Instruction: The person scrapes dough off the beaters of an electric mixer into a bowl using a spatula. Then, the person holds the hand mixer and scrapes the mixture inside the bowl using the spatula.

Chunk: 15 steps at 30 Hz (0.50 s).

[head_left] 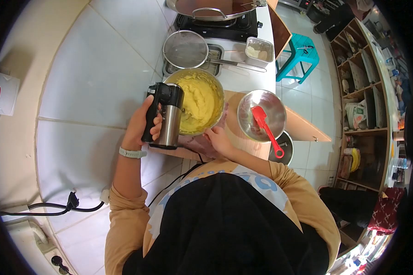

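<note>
My left hand (pixel 144 121) is wrapped round the black handle of a silver-and-black hand mixer (pixel 171 123). The mixer reaches over the left side of a metal mixing bowl (pixel 221 94), and its beaters are hidden. Thick, pale yellow batter (pixel 197 98) fills the bowl, with smears up the inner wall. At the bowl's near edge, the fingers of my right hand (pixel 221 142) are closed on the rim. A pinkish cloth (pixel 202 145) lies beneath the bowl. To the right, a red spatula (pixel 263 120) rests in a second metal bowl (pixel 245 117).
Behind the bowl, a wire-mesh strainer (pixel 186 48) lies across a rack beside a small metal tin (pixel 259 49). A wide pan (pixel 206 9) sits on a black stove (pixel 215 28). A teal stool (pixel 303 55) stands right of the counter; a wall is close on my left.
</note>
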Each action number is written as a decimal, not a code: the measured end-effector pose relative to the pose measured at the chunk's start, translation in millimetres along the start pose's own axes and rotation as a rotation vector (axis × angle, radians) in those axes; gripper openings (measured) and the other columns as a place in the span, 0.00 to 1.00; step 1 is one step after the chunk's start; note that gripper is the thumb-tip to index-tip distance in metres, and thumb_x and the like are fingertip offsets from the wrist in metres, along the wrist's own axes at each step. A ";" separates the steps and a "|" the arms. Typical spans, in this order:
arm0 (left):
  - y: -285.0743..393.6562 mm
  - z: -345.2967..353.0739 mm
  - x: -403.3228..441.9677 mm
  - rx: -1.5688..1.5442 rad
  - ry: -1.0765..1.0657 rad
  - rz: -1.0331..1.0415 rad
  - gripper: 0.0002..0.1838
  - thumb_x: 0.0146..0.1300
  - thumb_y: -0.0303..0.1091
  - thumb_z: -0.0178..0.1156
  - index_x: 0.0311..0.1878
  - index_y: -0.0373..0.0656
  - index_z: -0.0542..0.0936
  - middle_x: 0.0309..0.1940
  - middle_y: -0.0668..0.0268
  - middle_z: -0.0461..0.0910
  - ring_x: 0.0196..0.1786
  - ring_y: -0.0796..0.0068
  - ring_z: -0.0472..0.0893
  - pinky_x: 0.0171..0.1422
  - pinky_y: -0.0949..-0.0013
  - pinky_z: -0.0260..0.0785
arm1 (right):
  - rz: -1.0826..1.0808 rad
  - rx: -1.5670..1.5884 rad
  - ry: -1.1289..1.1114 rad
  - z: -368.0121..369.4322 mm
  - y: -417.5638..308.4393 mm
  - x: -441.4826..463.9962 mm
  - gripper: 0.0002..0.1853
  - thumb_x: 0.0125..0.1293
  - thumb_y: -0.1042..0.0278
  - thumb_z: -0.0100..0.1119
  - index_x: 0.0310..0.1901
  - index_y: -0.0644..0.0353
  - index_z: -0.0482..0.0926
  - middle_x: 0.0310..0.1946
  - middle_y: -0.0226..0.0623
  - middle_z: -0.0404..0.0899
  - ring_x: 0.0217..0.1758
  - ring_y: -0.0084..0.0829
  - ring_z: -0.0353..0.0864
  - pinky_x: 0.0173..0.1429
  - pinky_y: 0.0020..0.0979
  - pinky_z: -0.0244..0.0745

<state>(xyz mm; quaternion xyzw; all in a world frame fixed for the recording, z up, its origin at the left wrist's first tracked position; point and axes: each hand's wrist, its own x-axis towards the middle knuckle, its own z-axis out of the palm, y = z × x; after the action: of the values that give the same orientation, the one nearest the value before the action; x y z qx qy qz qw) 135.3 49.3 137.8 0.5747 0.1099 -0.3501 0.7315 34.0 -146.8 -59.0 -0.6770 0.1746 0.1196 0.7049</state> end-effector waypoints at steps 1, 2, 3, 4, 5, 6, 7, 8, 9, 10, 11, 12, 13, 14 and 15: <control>-0.1 -0.1 4.2 -0.009 -0.003 0.028 0.22 0.66 0.56 0.48 0.37 0.44 0.69 0.14 0.70 0.66 0.08 0.80 0.65 0.09 0.74 0.59 | -0.002 -0.001 -0.002 0.6 2.1 2.0 0.20 0.60 0.58 0.49 0.23 0.69 0.76 0.17 0.44 0.74 0.23 0.34 0.74 0.31 0.36 0.67; 0.1 0.2 9.9 -0.020 -0.006 0.056 0.21 0.66 0.56 0.47 0.37 0.44 0.69 0.14 0.69 0.66 0.09 0.80 0.64 0.09 0.74 0.59 | -0.021 0.001 0.008 1.8 5.5 3.7 0.20 0.60 0.58 0.49 0.23 0.70 0.76 0.17 0.44 0.74 0.23 0.35 0.74 0.31 0.36 0.67; -0.2 0.6 15.9 -0.031 -0.009 0.085 0.21 0.66 0.55 0.47 0.37 0.44 0.69 0.14 0.69 0.66 0.09 0.80 0.64 0.10 0.74 0.59 | -0.040 0.001 0.018 3.1 7.7 4.8 0.20 0.61 0.58 0.49 0.23 0.70 0.76 0.17 0.45 0.74 0.23 0.35 0.74 0.31 0.36 0.67; -1.2 1.7 21.8 -0.056 -0.018 0.112 0.21 0.67 0.55 0.47 0.37 0.44 0.69 0.14 0.69 0.66 0.09 0.80 0.64 0.10 0.74 0.59 | -0.058 -0.001 0.025 3.7 9.8 5.6 0.20 0.61 0.59 0.48 0.23 0.70 0.76 0.17 0.45 0.74 0.22 0.36 0.74 0.30 0.36 0.67; -2.5 2.7 27.8 -0.082 -0.025 0.140 0.21 0.67 0.55 0.47 0.37 0.44 0.69 0.14 0.69 0.66 0.09 0.80 0.64 0.10 0.74 0.59 | -0.051 -0.024 0.019 3.2 12.0 6.2 0.20 0.61 0.59 0.48 0.23 0.70 0.76 0.17 0.45 0.74 0.23 0.36 0.74 0.31 0.36 0.67; -3.1 1.7 34.2 -0.107 -0.032 0.169 0.21 0.67 0.55 0.47 0.37 0.44 0.69 0.14 0.69 0.65 0.09 0.80 0.64 0.10 0.74 0.59 | -0.045 -0.046 0.014 1.8 10.7 5.9 0.20 0.61 0.59 0.48 0.23 0.70 0.76 0.17 0.45 0.74 0.23 0.36 0.74 0.31 0.37 0.67; -4.0 -1.4 41.6 -0.174 -0.021 0.181 0.20 0.67 0.54 0.46 0.37 0.45 0.69 0.14 0.69 0.65 0.09 0.79 0.64 0.10 0.74 0.58 | -0.039 -0.068 0.010 1.1 9.7 5.6 0.20 0.62 0.59 0.48 0.23 0.71 0.76 0.17 0.45 0.74 0.23 0.37 0.74 0.31 0.37 0.67; -5.4 -5.8 46.3 -0.234 -0.035 0.163 0.20 0.67 0.54 0.47 0.37 0.45 0.69 0.14 0.69 0.65 0.09 0.79 0.64 0.10 0.74 0.58 | -0.040 -0.073 0.017 1.0 8.7 5.4 0.20 0.62 0.59 0.47 0.23 0.71 0.75 0.17 0.45 0.74 0.23 0.37 0.74 0.31 0.37 0.67; -4.1 -8.3 48.0 -0.294 -0.050 0.146 0.20 0.67 0.54 0.47 0.37 0.45 0.69 0.14 0.69 0.65 0.09 0.79 0.64 0.10 0.74 0.58 | -0.042 -0.076 0.026 0.9 7.3 5.3 0.20 0.63 0.59 0.47 0.23 0.71 0.75 0.17 0.45 0.74 0.23 0.37 0.74 0.30 0.37 0.67; -3.6 -10.5 48.9 -0.352 -0.064 0.128 0.20 0.67 0.54 0.47 0.37 0.45 0.69 0.14 0.69 0.65 0.09 0.79 0.64 0.10 0.74 0.58 | -0.043 -0.078 0.034 1.0 5.8 5.1 0.21 0.63 0.59 0.47 0.23 0.71 0.75 0.17 0.45 0.74 0.23 0.37 0.74 0.30 0.37 0.67; -5.2 -12.4 47.8 -0.327 -0.053 0.096 0.20 0.67 0.54 0.47 0.37 0.45 0.69 0.14 0.69 0.65 0.09 0.79 0.64 0.10 0.74 0.58 | -0.028 -0.044 0.001 0.2 4.0 5.3 0.21 0.63 0.59 0.47 0.23 0.70 0.76 0.17 0.45 0.74 0.23 0.36 0.74 0.31 0.37 0.67; -6.1 -8.6 39.3 -0.300 -0.041 0.061 0.20 0.67 0.55 0.47 0.37 0.45 0.69 0.14 0.69 0.65 0.09 0.79 0.64 0.10 0.74 0.58 | -0.012 -0.008 -0.031 -0.9 0.6 3.8 0.21 0.63 0.58 0.47 0.24 0.70 0.76 0.18 0.45 0.74 0.23 0.36 0.75 0.31 0.37 0.67; -7.0 -3.9 30.4 -0.272 -0.031 0.024 0.20 0.66 0.55 0.48 0.37 0.45 0.69 0.14 0.69 0.66 0.09 0.79 0.64 0.10 0.74 0.58 | 0.006 0.030 -0.060 -1.5 -0.5 2.7 0.21 0.63 0.58 0.48 0.24 0.70 0.76 0.18 0.45 0.75 0.23 0.36 0.75 0.31 0.36 0.67; -6.2 2.0 21.5 -0.197 -0.026 -0.007 0.21 0.66 0.55 0.48 0.37 0.45 0.69 0.14 0.69 0.66 0.09 0.79 0.64 0.10 0.75 0.58 | 0.001 0.010 -0.046 -1.4 0.0 2.4 0.21 0.63 0.57 0.48 0.24 0.70 0.77 0.18 0.44 0.75 0.24 0.35 0.75 0.32 0.36 0.67; -4.3 9.3 11.4 -0.122 -0.022 -0.037 0.21 0.66 0.56 0.48 0.36 0.45 0.69 0.14 0.69 0.66 0.09 0.79 0.65 0.10 0.75 0.58 | -0.004 -0.010 -0.031 -1.2 0.4 2.0 0.21 0.63 0.57 0.48 0.25 0.69 0.77 0.19 0.44 0.76 0.24 0.34 0.75 0.32 0.35 0.67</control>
<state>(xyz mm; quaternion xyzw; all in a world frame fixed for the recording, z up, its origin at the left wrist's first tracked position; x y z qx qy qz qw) 138.6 35.9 131.0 0.5231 0.1337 -0.3625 0.7596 35.6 -148.1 -60.2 -0.6791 0.1615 0.1294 0.7043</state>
